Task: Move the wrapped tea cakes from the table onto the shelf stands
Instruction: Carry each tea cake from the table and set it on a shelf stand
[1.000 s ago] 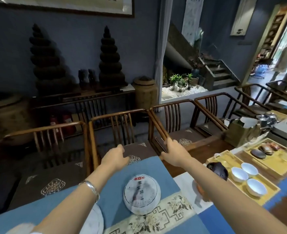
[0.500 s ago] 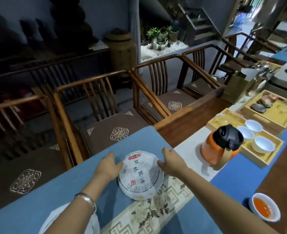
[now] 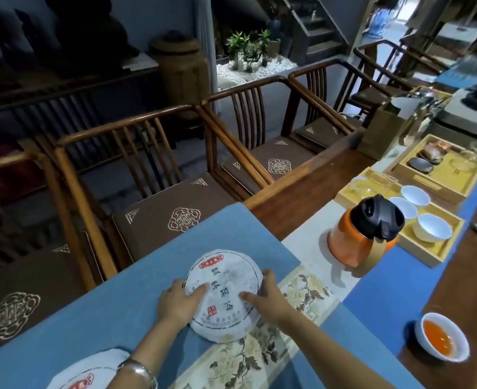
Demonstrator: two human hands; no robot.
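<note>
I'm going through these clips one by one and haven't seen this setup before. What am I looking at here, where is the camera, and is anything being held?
There is no machine: a person works with bare hands, and the one camera sits on their head, looking forward and down. The left hand and the right hand grip opposite edges of a round paper-wrapped tea cake, which lies on the blue table cloth. A second wrapped cake peeks in at the bottom edge. To the right stand an orange kettle, white cups on a wooden tray, and a cup of tea. Wooden chairs line the table's far side.
</note>
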